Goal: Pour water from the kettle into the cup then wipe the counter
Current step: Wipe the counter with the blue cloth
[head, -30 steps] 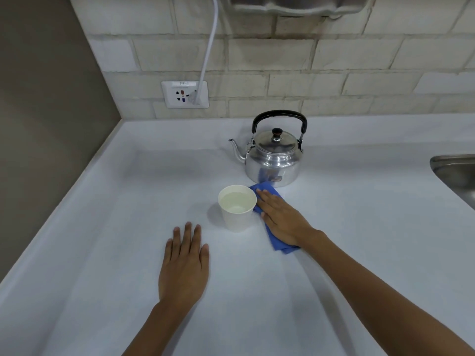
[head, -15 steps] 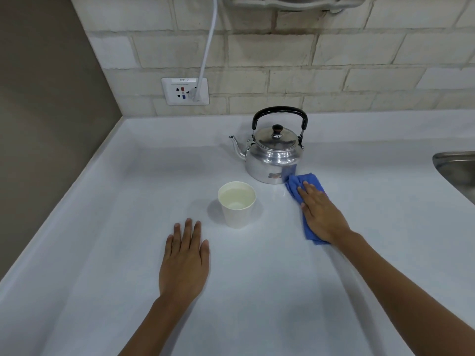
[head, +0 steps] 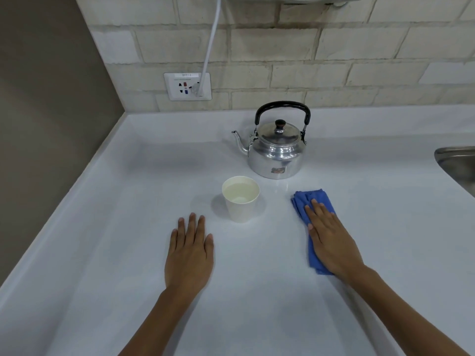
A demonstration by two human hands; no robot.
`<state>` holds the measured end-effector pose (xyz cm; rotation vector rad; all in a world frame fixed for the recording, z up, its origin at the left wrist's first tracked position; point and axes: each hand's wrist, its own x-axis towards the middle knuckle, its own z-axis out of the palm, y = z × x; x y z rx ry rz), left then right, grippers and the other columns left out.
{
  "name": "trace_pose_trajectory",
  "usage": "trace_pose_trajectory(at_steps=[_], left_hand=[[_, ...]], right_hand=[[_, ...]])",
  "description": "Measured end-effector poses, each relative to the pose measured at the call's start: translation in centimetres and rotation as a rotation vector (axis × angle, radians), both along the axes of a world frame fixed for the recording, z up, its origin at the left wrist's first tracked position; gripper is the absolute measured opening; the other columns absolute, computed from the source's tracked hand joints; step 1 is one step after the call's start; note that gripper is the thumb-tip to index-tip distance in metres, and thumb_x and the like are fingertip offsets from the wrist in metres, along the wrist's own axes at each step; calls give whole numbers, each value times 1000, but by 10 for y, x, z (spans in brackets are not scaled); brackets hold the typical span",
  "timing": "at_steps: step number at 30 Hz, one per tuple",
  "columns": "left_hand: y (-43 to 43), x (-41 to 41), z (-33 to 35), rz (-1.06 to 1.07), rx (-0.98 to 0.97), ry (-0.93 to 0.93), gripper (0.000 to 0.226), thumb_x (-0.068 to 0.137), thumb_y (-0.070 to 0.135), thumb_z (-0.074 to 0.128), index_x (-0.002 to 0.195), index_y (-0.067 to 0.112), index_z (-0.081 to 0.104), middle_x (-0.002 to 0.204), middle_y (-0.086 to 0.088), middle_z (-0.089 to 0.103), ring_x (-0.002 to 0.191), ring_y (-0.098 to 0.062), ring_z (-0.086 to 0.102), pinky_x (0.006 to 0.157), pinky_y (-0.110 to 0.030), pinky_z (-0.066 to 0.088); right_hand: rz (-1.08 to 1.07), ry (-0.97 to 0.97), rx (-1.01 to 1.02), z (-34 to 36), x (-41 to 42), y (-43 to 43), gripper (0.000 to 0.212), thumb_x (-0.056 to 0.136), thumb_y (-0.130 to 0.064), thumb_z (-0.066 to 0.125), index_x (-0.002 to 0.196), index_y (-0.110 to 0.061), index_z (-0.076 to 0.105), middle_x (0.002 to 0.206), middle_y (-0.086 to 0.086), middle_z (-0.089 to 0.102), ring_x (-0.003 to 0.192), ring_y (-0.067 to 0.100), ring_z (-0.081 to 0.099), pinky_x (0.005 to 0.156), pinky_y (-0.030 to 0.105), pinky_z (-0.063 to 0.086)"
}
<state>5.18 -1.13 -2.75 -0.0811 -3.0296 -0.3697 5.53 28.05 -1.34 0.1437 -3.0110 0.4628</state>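
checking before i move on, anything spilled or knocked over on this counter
Nothing stands out. The cup stands upright with water in it, the kettle sits upright behind it, and no puddle shows on the counter.

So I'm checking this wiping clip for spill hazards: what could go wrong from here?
1. The white paper cup stands nearly full and unheld, between the two hands; a leftward sweep of the folded blue cloth under the right hand could tip it.
2. The shiny metal kettle sits just behind the cloth; a forward stroke might bump it.
3. The left hand lies flat near the cup and could knock it.
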Motion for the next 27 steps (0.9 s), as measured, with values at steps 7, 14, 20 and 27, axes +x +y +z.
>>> trace_pose_trajectory(at_steps=[7, 14, 20, 27], left_hand=[[0, -1, -2, 6, -22, 7, 53, 97, 34, 16, 144, 15, 0, 156, -7, 0, 143, -26, -4, 116, -36, 0], [-1, 1, 11, -21, 13, -76, 53, 98, 35, 14, 144, 16, -5, 156, -5, -6, 143, -22, -10, 115, -33, -6], [64, 37, 42, -320, 137, 114, 40, 92, 26, 48, 127, 8, 51, 129, -9, 58, 120, -21, 53, 105, -34, 37], [132, 51, 42, -412, -38, -21, 51, 93, 39, 43, 134, 8, 41, 142, -8, 44, 133, -17, 37, 109, -27, 34]], right_hand=[[18, 13, -28, 5, 64, -89, 57, 96, -29, 3, 136, -4, 35, 146, 13, 33, 134, 35, 31, 111, 31, -4], [8, 0, -322, 10, 42, -77, 49, 98, -30, 27, 143, -20, 10, 152, -9, 3, 140, 4, -2, 113, 19, -4], [-160, -39, -204, 22, -23, -12, 47, 99, -23, 25, 143, -11, 16, 155, 7, 15, 144, 19, 6, 118, 35, 8], [-171, -78, -77, -1, -32, -10, 48, 99, -28, 19, 144, -11, 9, 156, 6, 9, 144, 19, 3, 118, 34, 4]])
